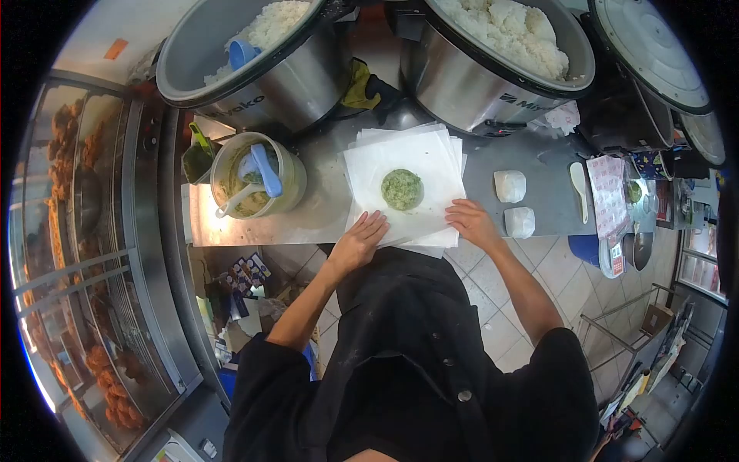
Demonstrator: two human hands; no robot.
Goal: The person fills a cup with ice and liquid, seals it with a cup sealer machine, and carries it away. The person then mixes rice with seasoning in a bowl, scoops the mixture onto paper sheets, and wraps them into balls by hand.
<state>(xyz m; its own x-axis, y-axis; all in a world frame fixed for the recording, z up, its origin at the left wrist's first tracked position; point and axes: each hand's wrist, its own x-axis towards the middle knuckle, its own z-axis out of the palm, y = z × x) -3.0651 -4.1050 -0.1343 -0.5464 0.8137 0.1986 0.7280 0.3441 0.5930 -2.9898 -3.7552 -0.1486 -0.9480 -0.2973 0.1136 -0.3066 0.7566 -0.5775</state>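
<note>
A round mound of green-tinted rice [402, 189] rests near the middle of a white paper sheet [366, 165], the top one of a loose stack on the metal counter. At the sheet's near left edge, my left hand [363, 240] has its fingers closed over the paper. My right hand [471, 222] grips the near right edge, with fingertips on top and the thumb side partly hidden. Neither hand touches the rice. Two white paper-wrapped packets [509, 186] lie to the right of my right hand.
Two large steel rice cookers [493, 81] full of white rice stand behind the paper. A tub [296, 181] with blue and white scoops is on the left. A white spoon [579, 191] and printed sheets [608, 196] lie right. A glass food cabinet [115, 277] stands far left.
</note>
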